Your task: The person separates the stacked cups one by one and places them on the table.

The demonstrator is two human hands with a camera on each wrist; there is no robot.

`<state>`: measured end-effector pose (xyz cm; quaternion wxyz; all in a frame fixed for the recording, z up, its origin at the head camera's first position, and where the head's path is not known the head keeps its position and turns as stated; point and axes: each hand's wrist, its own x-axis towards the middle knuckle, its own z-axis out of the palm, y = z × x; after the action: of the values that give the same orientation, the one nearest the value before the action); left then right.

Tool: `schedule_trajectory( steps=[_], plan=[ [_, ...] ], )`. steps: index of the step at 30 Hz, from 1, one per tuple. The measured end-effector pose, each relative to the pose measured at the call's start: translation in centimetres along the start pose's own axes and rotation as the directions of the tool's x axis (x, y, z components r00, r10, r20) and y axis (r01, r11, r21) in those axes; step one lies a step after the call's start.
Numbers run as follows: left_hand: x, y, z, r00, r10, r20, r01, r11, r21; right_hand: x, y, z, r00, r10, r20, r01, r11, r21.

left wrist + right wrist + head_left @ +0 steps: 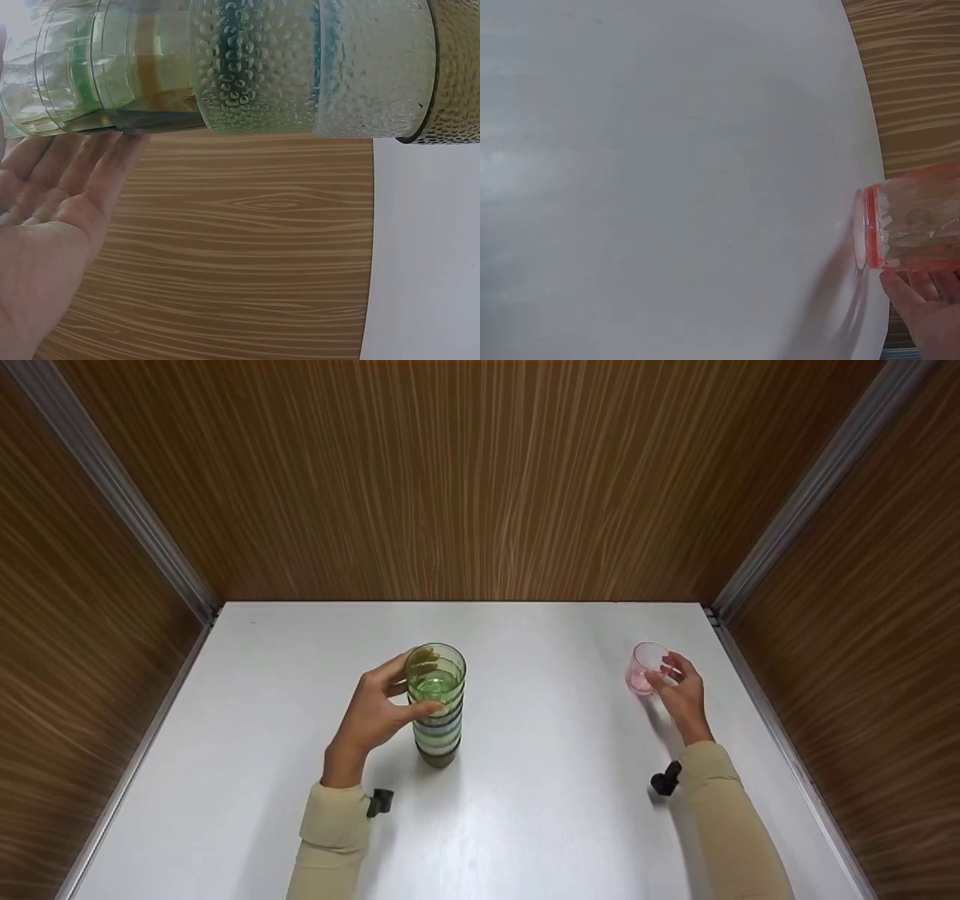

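Observation:
A tall, upright stack of nested glasses (437,727) stands left of centre, with a green glass (435,684) on top and a brownish one (439,760) at the base. My left hand (372,711) grips the stack near the top, thumb in front and fingers behind. Close up in the left wrist view, some stacked glasses (259,75) have a bumpy texture. Over at the right, my right hand (681,695) holds a clear pink glass (639,681) by its side, thumb on the near face. The right wrist view shows the pink glass (919,221) with its base close to the tabletop.
Both hands work over a white table (540,780). A brown wood-grain panel (480,480) rises along its back edge, and similar panels (862,607) flank the sides with metal rails (814,472) at the corners. Each sleeve carries a small black device (380,802) at the wrist.

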<state>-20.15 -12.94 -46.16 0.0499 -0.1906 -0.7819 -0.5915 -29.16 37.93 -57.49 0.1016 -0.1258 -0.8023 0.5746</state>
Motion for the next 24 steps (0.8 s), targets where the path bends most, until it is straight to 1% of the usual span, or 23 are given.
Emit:
schedule_trajectory(
  steps=[6, 10, 14, 16, 18, 21, 24],
  plan=[
    [-0.1, 0.0, 0.1, 1.000, -0.008, 0.001, 0.007, 1.000, 0.009, -0.1, 0.4, -0.1, 1.000, -0.004, -0.022, 0.005, 1.000, 0.025],
    [0.0, -0.1, 0.2, 1.000, -0.011, -0.003, 0.011, 1.000, 0.007, -0.3, 0.5, -0.3, 1.000, -0.004, -0.018, 0.005, 0.999, 0.038],
    [0.2, -0.2, 0.3, 1.000, -0.011, -0.003, 0.011, 1.000, 0.004, -0.4, 0.4, -0.5, 1.000, 0.017, 0.002, -0.017, 0.999, 0.052],
    [0.3, -0.2, 0.3, 1.000, -0.010, -0.002, 0.010, 1.000, 0.004, -0.5, 0.3, -0.7, 0.999, 0.036, 0.007, -0.036, 0.998, 0.043],
    [0.4, -0.3, 0.3, 1.000, -0.008, -0.002, 0.008, 1.000, 0.007, -0.6, 0.2, -0.7, 0.999, 0.038, -0.004, -0.038, 0.999, 0.027],
    [0.4, -0.3, 0.3, 1.000, -0.003, 0.002, 0.003, 1.000, 0.012, -0.9, -0.4, -0.6, 0.998, -0.001, -0.060, 0.001, 1.000, -0.001],
    [0.3, -0.2, 0.1, 1.000, 0.009, 0.006, -0.009, 1.000, 0.030, -1.2, -1.7, 0.0, 0.990, -0.075, -0.122, 0.072, 0.997, -0.026]
  ],
)
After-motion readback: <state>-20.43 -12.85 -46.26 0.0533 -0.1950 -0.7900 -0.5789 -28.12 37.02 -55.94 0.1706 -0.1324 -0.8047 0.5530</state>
